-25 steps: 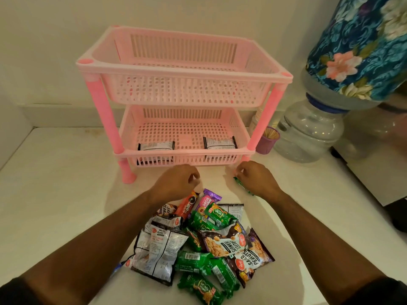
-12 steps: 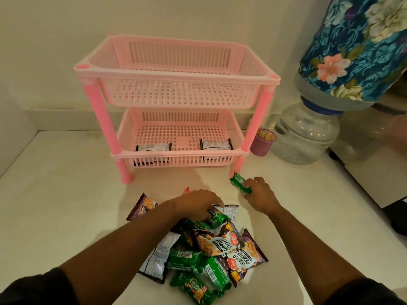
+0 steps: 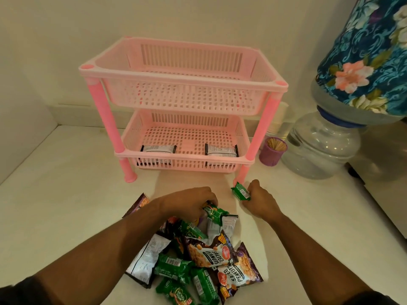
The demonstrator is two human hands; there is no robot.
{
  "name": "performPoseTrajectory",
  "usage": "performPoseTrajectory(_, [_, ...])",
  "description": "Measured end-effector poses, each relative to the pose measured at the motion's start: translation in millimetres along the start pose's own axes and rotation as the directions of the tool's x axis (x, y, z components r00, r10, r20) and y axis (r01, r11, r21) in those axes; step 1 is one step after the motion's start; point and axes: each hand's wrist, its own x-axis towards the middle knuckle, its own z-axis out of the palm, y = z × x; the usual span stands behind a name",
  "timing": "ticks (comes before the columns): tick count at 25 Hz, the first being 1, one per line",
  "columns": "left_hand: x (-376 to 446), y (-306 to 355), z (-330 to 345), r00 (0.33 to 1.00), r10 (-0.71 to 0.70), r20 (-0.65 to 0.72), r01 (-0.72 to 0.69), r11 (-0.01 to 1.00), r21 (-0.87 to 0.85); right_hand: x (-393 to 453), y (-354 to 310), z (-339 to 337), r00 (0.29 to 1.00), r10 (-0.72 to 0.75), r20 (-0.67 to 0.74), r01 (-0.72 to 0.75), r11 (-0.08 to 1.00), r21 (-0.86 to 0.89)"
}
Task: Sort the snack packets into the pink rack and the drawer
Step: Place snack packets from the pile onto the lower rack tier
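Note:
A two-tier pink rack stands on the white counter against the wall. Its lower tier holds two black-and-white packets at the front; the top tier looks empty. In front of it lies a pile of snack packets, green ones and dark salted-peanut ones. My left hand reaches into the top of the pile and grips a green packet. My right hand, just right of the pile near the rack's front right leg, holds a small green packet. No drawer is in view.
A purple cup of toothpicks stands right of the rack. Beside it is a large water bottle under a blue floral cover. The counter's right edge drops off nearby. Walls close the back and left.
My left hand dropped from the rack's front into the pile and took hold of a green packet. My right hand drew back a little, still holding its small green packet.

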Motion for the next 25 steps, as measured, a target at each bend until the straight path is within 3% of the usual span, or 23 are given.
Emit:
performPoseTrajectory(7, [-18, -19, -54, 0.95, -0.119, -0.288, 0.065, 0.98, -0.188, -19, -37, -71, 0.97, -0.22, 0.106, 0.177, 0.933, 0.314])
performPoseTrajectory(9, [-18, -30, -76, 0.894, -0.178, -0.411, 0.101, 0.974, -0.204, -24, -62, -86, 0.968, -0.25, 0.025, 0.232, 0.926, 0.299])
performPoseTrajectory(13, [-7, -55, -111, 0.772, -0.271, -0.575, 0.208, 0.962, -0.175, -11, -114, -95, 0.917, -0.266, -0.298, 0.34, 0.911, 0.233])
performPoseTrajectory(15, [4, -65, -119, 0.744, -0.329, -0.582, 0.275, 0.944, -0.182, 15, -135, -95, 0.873, -0.288, -0.394, 0.385, 0.902, 0.194])
performPoseTrajectory(17, [17, -72, -125, 0.729, -0.396, -0.559, 0.349, 0.917, -0.194, 50, -154, -95, 0.871, -0.285, -0.4, 0.383, 0.904, 0.19])
performPoseTrajectory(21, [44, -86, -129, 0.799, -0.386, -0.461, 0.378, 0.919, -0.114, 111, -184, -90, 0.93, -0.241, -0.278, 0.3, 0.935, 0.192])
performPoseTrajectory(25, [61, -99, -124, 0.849, -0.409, -0.335, 0.428, 0.904, -0.02, 140, -194, -76, 0.955, -0.287, -0.072, 0.288, 0.958, 0.003])
